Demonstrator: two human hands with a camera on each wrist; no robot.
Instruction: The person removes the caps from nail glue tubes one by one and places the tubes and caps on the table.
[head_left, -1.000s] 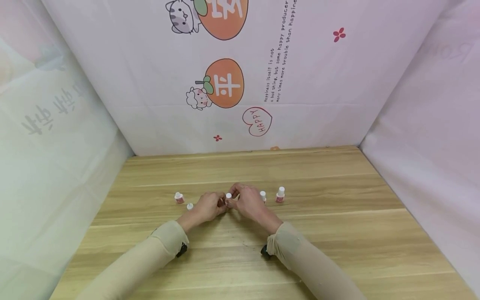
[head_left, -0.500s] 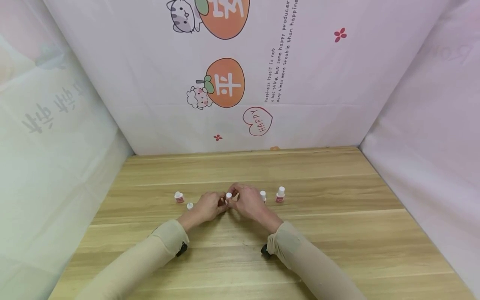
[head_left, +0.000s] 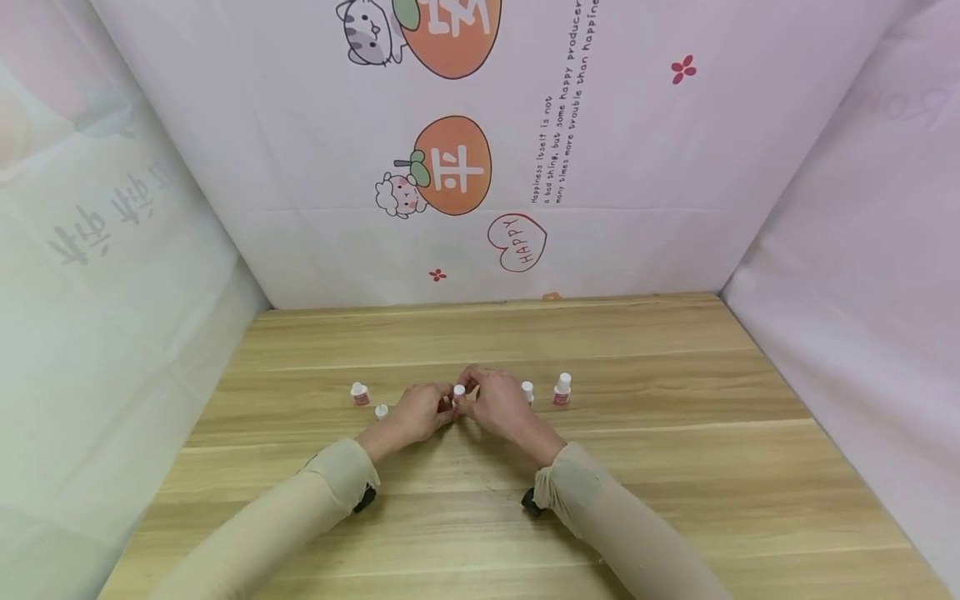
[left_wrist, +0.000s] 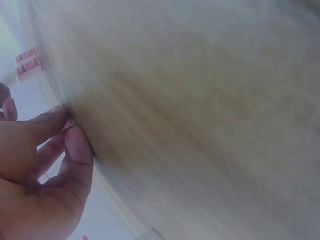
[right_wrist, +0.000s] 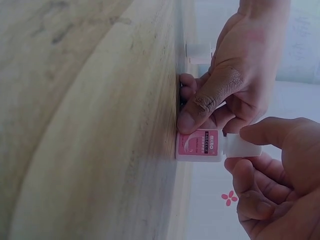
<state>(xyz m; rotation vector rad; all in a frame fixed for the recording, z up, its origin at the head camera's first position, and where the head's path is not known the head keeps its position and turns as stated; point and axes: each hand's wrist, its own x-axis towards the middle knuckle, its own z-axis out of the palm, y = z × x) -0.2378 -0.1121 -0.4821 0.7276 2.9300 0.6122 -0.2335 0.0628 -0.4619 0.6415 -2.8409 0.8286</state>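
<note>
A small nail glue bottle (right_wrist: 200,145) with a pink label and a white cap (head_left: 459,390) stands upright on the wooden table between both hands. My left hand (head_left: 417,410) pinches the bottle's body low down, close to the table; in the right wrist view its thumb (right_wrist: 187,121) lies against the label's edge. With thumb and fingers, my right hand (head_left: 501,405) grips the white cap. The left wrist view shows the left hand (left_wrist: 55,170) with its fingertips together, hiding most of the bottle.
Left of the hands stand one bottle (head_left: 361,394) and another, mostly hidden, whose white top (head_left: 381,412) shows behind the left wrist. On the right are two more capped bottles, one partly hidden (head_left: 528,392) and one in full view (head_left: 562,389). A printed cloth (head_left: 622,250) backs the table.
</note>
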